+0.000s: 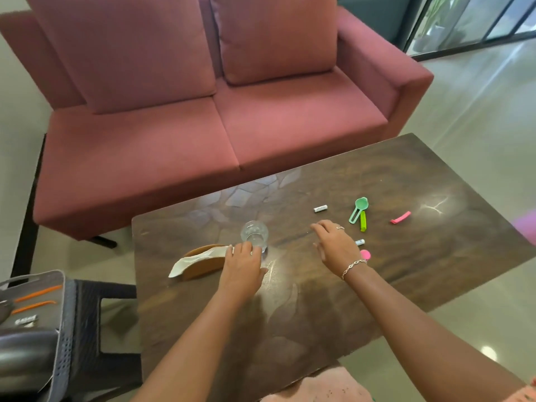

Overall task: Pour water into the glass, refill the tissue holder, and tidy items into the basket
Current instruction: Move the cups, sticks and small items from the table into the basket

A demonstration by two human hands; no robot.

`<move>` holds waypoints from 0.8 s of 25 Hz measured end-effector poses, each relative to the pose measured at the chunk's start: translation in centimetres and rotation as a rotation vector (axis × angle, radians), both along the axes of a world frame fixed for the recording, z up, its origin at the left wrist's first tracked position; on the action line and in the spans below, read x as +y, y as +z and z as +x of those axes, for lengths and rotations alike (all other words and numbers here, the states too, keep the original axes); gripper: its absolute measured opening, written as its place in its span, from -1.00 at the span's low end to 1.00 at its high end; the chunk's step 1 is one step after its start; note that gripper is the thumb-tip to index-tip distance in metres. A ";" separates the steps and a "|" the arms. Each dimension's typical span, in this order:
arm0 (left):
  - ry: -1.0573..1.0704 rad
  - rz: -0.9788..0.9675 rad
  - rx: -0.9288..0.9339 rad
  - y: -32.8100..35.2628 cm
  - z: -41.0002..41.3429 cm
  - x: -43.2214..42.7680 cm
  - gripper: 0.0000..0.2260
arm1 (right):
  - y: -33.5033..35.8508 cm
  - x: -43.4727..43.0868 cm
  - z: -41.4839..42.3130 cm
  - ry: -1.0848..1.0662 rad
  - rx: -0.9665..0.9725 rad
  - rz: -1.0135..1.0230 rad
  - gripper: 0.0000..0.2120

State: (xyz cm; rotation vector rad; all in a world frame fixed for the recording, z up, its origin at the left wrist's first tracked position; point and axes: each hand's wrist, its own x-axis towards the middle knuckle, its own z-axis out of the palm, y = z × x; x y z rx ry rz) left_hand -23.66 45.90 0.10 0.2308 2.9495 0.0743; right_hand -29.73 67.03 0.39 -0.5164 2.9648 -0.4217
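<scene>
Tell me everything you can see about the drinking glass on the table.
The glass is a clear, short tumbler standing upright on the dark wooden table, just right of the tissue holder. The left hand has its fingertips at the glass's base; whether they touch is unclear. Whether it holds water cannot be told.

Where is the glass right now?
Head view: the glass stands left of centre on the table, just beyond the left hand, with the tissue holder close on its left.
</scene>
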 end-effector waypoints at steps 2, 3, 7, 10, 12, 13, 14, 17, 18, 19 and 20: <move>-0.024 0.021 -0.015 -0.2 -1.5 1.6 -0.68 | -0.5 2.9 -1.1 -0.029 -0.033 -0.008 -0.64; -0.031 0.032 -0.024 -0.3 -2.4 2.4 -0.69 | -0.8 4.4 -1.9 -0.042 -0.046 -0.002 -0.65; -0.010 0.033 -0.092 -1.0 -6.5 5.8 -0.69 | -2.2 10.1 -6.1 -0.050 -0.125 0.106 -0.68; -0.006 0.024 -0.153 -1.9 -10.1 8.6 -0.69 | -4.3 13.5 -9.3 0.038 -0.224 0.190 -0.68; 0.000 0.010 -0.193 -2.8 -12.6 10.5 -0.69 | -6.1 15.4 -11.2 0.095 -0.290 0.251 -0.70; -0.002 0.009 -0.195 -2.9 -13.4 11.0 -0.68 | -6.8 15.7 -11.6 0.117 -0.310 0.287 -0.71; 0.001 0.012 -0.209 -3.6 -14.6 12.0 -0.67 | -7.8 16.5 -12.4 0.138 -0.334 0.318 -0.71; -0.015 0.008 -0.253 -6.1 -17.9 14.8 -0.67 | -11.3 18.1 -14.0 0.195 -0.434 0.382 -0.74; -0.023 -0.011 -0.269 -7.0 -18.9 15.6 -0.68 | -12.5 18.5 -14.3 0.212 -0.464 0.381 -0.76; -0.031 -0.036 -0.282 -7.9 -19.9 16.3 -0.68 | -13.8 18.8 -14.5 0.233 -0.491 0.377 -0.77; -0.029 -0.052 -0.287 -8.8 -20.7 16.8 -0.68 | -14.8 19.0 -14.4 0.261 -0.484 0.364 -0.79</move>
